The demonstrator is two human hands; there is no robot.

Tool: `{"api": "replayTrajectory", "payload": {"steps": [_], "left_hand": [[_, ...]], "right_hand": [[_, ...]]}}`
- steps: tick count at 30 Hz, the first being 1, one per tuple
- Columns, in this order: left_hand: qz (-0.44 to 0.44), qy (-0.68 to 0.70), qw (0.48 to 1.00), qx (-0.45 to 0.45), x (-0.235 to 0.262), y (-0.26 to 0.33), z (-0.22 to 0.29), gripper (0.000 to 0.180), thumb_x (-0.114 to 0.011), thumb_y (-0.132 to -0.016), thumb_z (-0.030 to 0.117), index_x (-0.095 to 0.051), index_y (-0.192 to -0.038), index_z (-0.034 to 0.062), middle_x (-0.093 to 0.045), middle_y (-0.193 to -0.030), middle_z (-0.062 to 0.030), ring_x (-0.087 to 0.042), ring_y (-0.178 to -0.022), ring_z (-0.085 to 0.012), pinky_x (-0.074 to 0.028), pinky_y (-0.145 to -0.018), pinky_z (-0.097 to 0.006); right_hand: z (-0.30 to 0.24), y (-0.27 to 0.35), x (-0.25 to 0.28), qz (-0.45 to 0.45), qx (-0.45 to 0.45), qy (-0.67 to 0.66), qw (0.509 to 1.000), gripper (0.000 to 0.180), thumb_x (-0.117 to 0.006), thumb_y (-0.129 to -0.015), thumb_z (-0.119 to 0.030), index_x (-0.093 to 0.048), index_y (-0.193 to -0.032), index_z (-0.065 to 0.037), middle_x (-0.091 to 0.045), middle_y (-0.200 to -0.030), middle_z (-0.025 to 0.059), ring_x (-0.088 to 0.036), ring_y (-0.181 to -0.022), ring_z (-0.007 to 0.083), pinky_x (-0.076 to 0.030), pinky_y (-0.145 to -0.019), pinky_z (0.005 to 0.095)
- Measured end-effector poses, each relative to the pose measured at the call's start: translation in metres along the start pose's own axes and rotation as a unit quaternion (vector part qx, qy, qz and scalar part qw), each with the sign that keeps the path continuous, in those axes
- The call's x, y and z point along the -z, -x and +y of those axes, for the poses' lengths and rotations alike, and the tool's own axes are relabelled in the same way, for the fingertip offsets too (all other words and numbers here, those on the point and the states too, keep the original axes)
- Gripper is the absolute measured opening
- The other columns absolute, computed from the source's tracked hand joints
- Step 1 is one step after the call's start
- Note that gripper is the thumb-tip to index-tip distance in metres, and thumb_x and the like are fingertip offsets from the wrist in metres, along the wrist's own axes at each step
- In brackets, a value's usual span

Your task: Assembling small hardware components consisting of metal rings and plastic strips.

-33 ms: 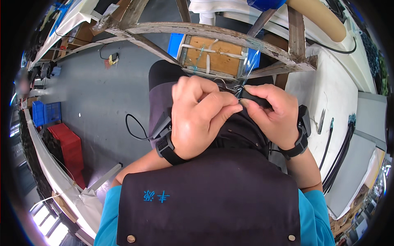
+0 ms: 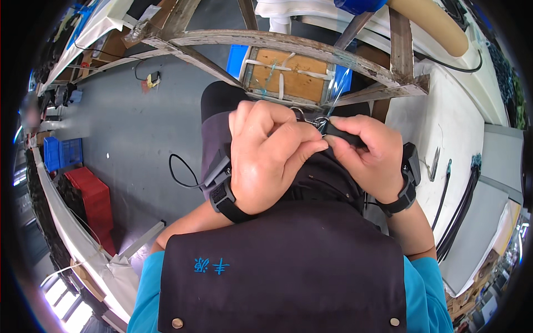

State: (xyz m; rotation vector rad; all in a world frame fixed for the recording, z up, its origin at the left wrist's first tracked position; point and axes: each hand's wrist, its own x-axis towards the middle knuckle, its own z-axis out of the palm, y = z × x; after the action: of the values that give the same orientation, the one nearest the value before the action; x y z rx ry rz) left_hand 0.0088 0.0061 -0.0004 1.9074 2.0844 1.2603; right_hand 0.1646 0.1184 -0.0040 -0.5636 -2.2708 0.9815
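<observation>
My right hand (image 2: 369, 152) pinches a black strap (image 2: 337, 132) between thumb and forefinger, just above my lap. At the strap's end is small silver metal hardware (image 2: 320, 121), with a metal ring (image 2: 298, 112) to its left. Clear bluish plastic strands (image 2: 336, 94) run from this hardware up toward the wooden frame. The thumb and forefinger of my left hand (image 2: 266, 158) are pressed together right beside the hardware; what lies between them is hidden. Both wrists wear black bands.
A worn wooden frame (image 2: 266, 40) crosses ahead of my knees, with a wooden panel (image 2: 286, 75) below it. To the right, black straps (image 2: 465, 200) hang beside a white surface (image 2: 413, 116). A blue crate (image 2: 62, 153) and a red bin (image 2: 91, 194) stand on the left.
</observation>
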Motion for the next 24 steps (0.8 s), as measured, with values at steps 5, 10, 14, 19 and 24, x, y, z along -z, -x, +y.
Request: {"api": "replayTrajectory", "payload": {"steps": [5, 10, 14, 19, 24], "left_hand": [[0.0, 0.04, 0.999, -0.027, -0.002, -0.016, -0.003, 0.015, -0.075, -0.073, 0.008, -0.062, -0.08, 0.0057, -0.054, -0.089, -0.0059, -0.051, -0.085, -0.0226, -0.044, -0.074, -0.031], [-0.087, 0.223, 0.968, 0.071, -0.014, -0.015, -0.011, 0.013, -0.067, -0.081, 0.004, -0.055, -0.085, 0.0028, -0.057, -0.092, -0.0103, -0.055, -0.082, -0.0182, -0.045, -0.076, -0.029], [-0.129, 0.335, 0.91, 0.205, -0.017, -0.004, -0.012, 0.014, -0.062, -0.087, 0.004, -0.049, -0.091, 0.0057, -0.056, -0.081, -0.0004, -0.054, -0.076, -0.0072, -0.044, -0.07, -0.022], [-0.118, 0.456, 0.822, 0.32, -0.024, -0.003, -0.01, 0.016, -0.061, -0.089, 0.006, -0.046, -0.095, 0.0067, -0.055, -0.082, 0.0006, -0.052, -0.074, -0.0045, -0.044, -0.068, -0.02], [-0.148, 0.507, 0.774, 0.35, -0.021, -0.01, -0.012, 0.019, -0.06, -0.09, 0.009, -0.048, -0.104, 0.0033, -0.059, -0.088, -0.002, -0.053, -0.075, -0.0054, -0.045, -0.069, -0.021]], "right_hand": [[-0.004, 0.0, -0.001, 0.004, 0.048, 0.019, 0.999, 0.024, -0.075, -0.071, -0.005, -0.064, -0.091, -0.002, -0.064, -0.078, 0.0091, -0.059, -0.058, 0.0197, -0.045, -0.05, 0.0268], [0.003, 0.006, 0.002, -0.021, 0.027, -0.004, 0.999, 0.023, -0.075, -0.072, -0.006, -0.062, -0.091, -0.003, -0.063, -0.076, 0.0086, -0.058, -0.057, 0.0205, -0.045, -0.051, 0.0278], [0.004, 0.01, -0.003, -0.023, 0.031, -0.021, 0.999, 0.024, -0.074, -0.072, -0.005, -0.061, -0.093, -0.003, -0.062, -0.075, 0.0084, -0.058, -0.058, 0.0204, -0.045, -0.05, 0.028], [-0.001, 0.017, -0.011, 0.005, -0.029, -0.039, 0.999, 0.029, -0.076, -0.071, -0.008, -0.061, -0.096, -0.004, -0.058, -0.069, 0.0078, -0.057, -0.057, 0.0205, -0.044, -0.05, 0.0289], [0.002, 0.019, 0.001, -0.017, 0.047, 0.063, 0.997, 0.03, -0.076, -0.07, -0.007, -0.062, -0.096, -0.005, -0.055, -0.067, 0.0076, -0.054, -0.055, 0.0216, -0.042, -0.049, 0.0307]]}}
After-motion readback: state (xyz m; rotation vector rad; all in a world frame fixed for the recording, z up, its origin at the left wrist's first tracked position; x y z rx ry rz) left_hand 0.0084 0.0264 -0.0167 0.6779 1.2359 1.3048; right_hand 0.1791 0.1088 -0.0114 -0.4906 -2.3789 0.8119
